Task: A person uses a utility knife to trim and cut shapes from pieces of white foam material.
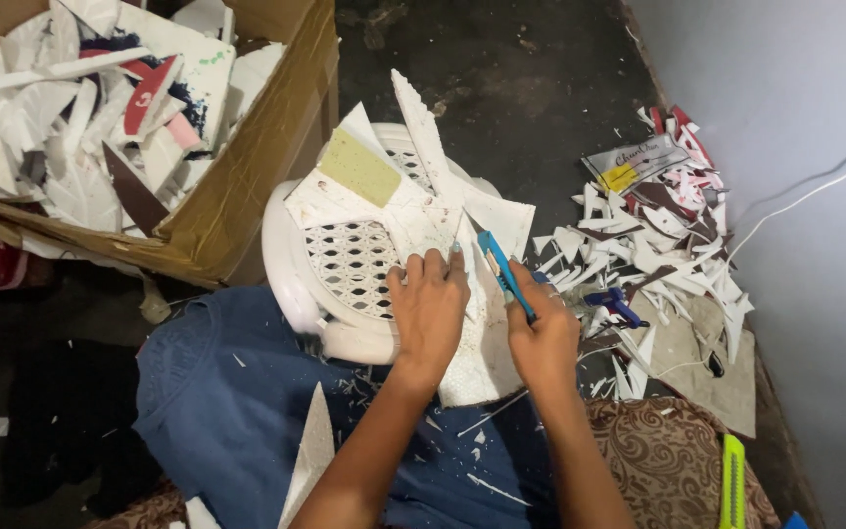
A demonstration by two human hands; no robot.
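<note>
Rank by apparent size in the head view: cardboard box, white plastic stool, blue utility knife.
1. cardboard box, cut off by the frame edge
2. white plastic stool, partly covered by foam pieces
3. blue utility knife, in the right hand

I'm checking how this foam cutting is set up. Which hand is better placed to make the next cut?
The right hand: it grips the blue utility knife, blade end over the white sheet. The left hand lies flat, pinning the sheet on the white stool.

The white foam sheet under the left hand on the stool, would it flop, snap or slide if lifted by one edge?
The foam sheet probably stays fairly stiff, since it overhangs the stool without drooping. It looks light and brittle: snapped shards litter the floor. It may slide easily, as the left hand presses it down.
</note>
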